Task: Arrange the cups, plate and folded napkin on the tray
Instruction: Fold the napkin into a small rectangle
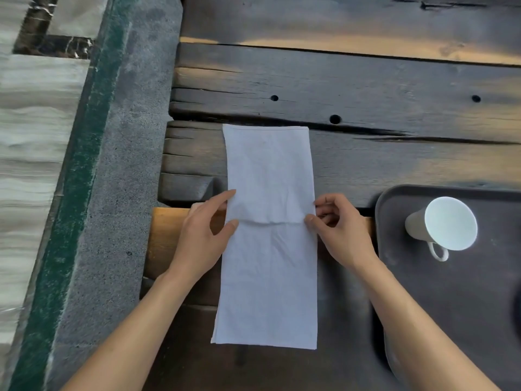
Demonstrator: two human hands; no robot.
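Observation:
A long white napkin [269, 176] lies flat on the dark wooden table, folded into a narrow strip running away from me. My left hand [203, 235] pinches its left edge at mid-length between thumb and forefinger. My right hand [338, 230] pinches the right edge at the same height, and a crease runs across between them. To the right sits a dark tray [423, 306] with a white cup [444, 224] standing on it, handle toward me. No plate is clearly visible.
The dark plank table [366, 88] has cracks and small holes. Its left edge borders a grey stone curb [112, 193] with a green stripe. A dark round shape [517, 311] shows at the tray's right edge, cut off by the frame.

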